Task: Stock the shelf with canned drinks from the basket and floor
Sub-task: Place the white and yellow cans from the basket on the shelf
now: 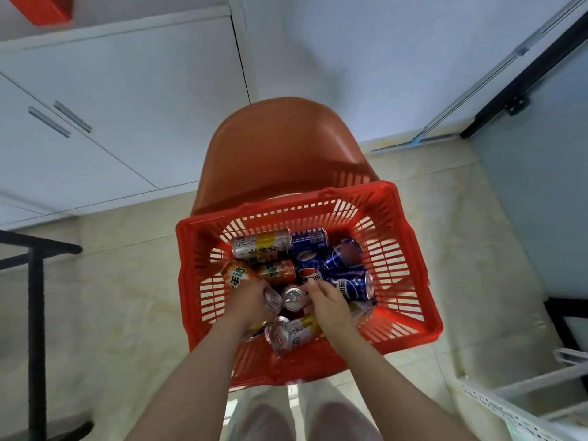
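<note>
A red plastic basket [410, 249] rests on an orange chair [280, 148] and holds several drink cans: blue cola cans [345, 283], orange soda cans [276, 271] and silver-and-yellow cans [262, 243]. Both my hands are down inside it. My left hand [248, 302] grips an orange can [237, 275] that tilts up to the left. My right hand [327, 300] curls its fingers round an upright can with a silver top [292, 297]. Another silver-and-yellow can [291, 334] lies between my wrists.
White cabinet doors [111, 100] stand behind the chair at left. A black metal frame [35, 313] rises at the left edge. White perforated shelf parts [521, 405] lie at the lower right. Beige floor tiles [127, 297] surround the chair. My knees [305, 418] show below the basket.
</note>
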Available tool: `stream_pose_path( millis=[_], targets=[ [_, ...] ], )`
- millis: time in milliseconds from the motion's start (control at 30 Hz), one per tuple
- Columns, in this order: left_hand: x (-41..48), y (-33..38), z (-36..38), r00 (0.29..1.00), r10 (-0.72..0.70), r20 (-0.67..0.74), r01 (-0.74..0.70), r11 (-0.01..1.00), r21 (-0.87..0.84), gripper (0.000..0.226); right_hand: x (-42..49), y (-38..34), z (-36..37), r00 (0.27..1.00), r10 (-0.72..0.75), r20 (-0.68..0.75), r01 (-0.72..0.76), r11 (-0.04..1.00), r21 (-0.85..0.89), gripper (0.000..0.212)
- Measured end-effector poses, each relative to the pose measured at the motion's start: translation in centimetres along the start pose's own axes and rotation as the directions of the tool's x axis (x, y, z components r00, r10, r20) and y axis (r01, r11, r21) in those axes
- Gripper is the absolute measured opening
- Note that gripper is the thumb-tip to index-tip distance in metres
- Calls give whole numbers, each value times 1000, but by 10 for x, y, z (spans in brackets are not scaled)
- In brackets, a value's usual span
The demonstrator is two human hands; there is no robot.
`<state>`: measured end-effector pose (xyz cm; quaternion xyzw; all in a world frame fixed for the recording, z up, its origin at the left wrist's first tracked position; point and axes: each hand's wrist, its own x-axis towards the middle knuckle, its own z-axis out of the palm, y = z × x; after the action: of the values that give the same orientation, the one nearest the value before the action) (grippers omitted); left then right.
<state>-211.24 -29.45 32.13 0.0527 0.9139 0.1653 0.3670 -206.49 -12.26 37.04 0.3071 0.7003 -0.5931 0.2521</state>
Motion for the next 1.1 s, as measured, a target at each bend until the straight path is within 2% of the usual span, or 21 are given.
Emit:
stream_pose_path(
  millis=[100, 267, 367, 500, 567, 667, 733, 800, 867, 967, 1033, 1100],
  targets=[
    [-12, -7, -14, 999, -31, -38, 23, 981, -194, 50, -12, -5, -2, 1000, -3, -14, 3, 1000, 10, 32],
    [-48, -18, -71, 997, -26, -79, -6, 923, -384, 60, -47, -21, 7, 1000, 18, -12, -18, 998, 57, 34],
    [-68, -10, -113, 998, 59, -29, -65, 856, -513, 51, -67, -34, 18, 998, 52, 24, -55, 993, 108, 39],
    [-110, 19, -178, 972, 235, -14, -194, 767, -612, 37, -104, -58, 25, 1000, -22, 14, 18, 976, 215, 41],
    [-129, 35, -205, 944, 331, -6, -260, 730, -632, 34, -125, -71, 25, 997, -78, 13, 71, 958, 278, 46],
    [-151, 58, -240, 884, 467, 31, -317, 645, -695, 48, -151, -85, 22, 988, -146, 42, 118, 915, 386, 64],
    [-168, 77, -260, 834, 550, 52, -350, 599, -720, 53, -170, -94, 19, 974, -221, 50, 173, 869, 464, 60],
    [-185, 98, -274, 791, 609, 60, -384, 570, -727, 46, -192, -103, 15, 957, -290, 12, 239, 809, 536, 60],
    [-198, 119, -285, 761, 648, 38, -426, 543, -723, 48, -208, -114, 10, 927, -374, -8, 305, 744, 595, 63],
    [-219, 152, -293, 684, 729, 27, -498, 494, -713, 48, -236, -129, -3, 881, -469, -59, 398, 668, 629, 68],
    [-236, 179, -292, 657, 754, 7, -507, 449, -736, 43, -257, -135, -17, 852, -514, -100, 461, 644, 610, 74],
    [-256, 205, -288, 628, 778, 1, -525, 424, -738, 38, -276, -132, -34, 822, -546, -162, 524, 615, 589, 67]
  ],
)
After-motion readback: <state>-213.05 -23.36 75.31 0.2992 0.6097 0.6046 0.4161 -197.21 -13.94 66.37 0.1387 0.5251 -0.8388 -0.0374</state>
